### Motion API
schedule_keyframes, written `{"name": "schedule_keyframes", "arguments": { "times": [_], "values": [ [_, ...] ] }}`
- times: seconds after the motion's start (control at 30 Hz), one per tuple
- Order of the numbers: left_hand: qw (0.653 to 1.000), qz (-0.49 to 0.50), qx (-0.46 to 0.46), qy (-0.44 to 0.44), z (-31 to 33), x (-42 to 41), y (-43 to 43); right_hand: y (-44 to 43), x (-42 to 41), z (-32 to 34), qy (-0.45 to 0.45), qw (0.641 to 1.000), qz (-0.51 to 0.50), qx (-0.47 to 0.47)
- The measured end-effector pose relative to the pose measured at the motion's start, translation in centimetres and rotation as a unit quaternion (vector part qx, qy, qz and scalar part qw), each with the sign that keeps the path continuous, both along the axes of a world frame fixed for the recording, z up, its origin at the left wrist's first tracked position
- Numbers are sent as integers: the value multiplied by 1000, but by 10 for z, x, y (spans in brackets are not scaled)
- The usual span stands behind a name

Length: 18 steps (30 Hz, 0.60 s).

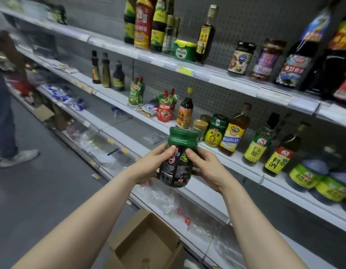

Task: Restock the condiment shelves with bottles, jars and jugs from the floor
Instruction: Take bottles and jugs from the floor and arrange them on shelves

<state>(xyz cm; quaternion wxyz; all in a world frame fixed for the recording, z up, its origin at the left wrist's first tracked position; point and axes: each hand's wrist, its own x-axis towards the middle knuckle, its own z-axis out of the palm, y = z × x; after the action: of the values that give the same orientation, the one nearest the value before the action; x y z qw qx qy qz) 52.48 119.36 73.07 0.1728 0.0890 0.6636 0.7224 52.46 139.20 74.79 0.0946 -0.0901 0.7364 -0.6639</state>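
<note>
Head view.
- Holds jar [177, 164] in mid-air with both hands: green lid up, long axis near upright, top leaning slightly toward shelf [236, 162].
- Clasps jar's left side with left hand [154, 162], fingers curled round body, thumb on label.
- Clasps jar's right side with right hand [205, 167] the same way. Equally near, neither leading.
- Stops short of shelf, with its lip just beyond jar and running off to jar's right.
- Straight beyond jar's lid: bottle [184, 111]. Just right of lid: pot [200, 126].
- Judged most room: front strip beyond jar's left, ahead of pouches [166, 109].
- Likely calls for a forward reach, then an upright set-down.
- Risk: clipping bottle with lid.
- Below jar: box [147, 243], open.
</note>
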Motion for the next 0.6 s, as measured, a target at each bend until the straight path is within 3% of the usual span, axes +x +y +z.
{"name": "schedule_keyframes", "arguments": {
  "times": [0.6],
  "values": [
    [990,-131,-30,40,25,-132,-108,-109,-84,10,37,990,-133,-31]
  ]
}}
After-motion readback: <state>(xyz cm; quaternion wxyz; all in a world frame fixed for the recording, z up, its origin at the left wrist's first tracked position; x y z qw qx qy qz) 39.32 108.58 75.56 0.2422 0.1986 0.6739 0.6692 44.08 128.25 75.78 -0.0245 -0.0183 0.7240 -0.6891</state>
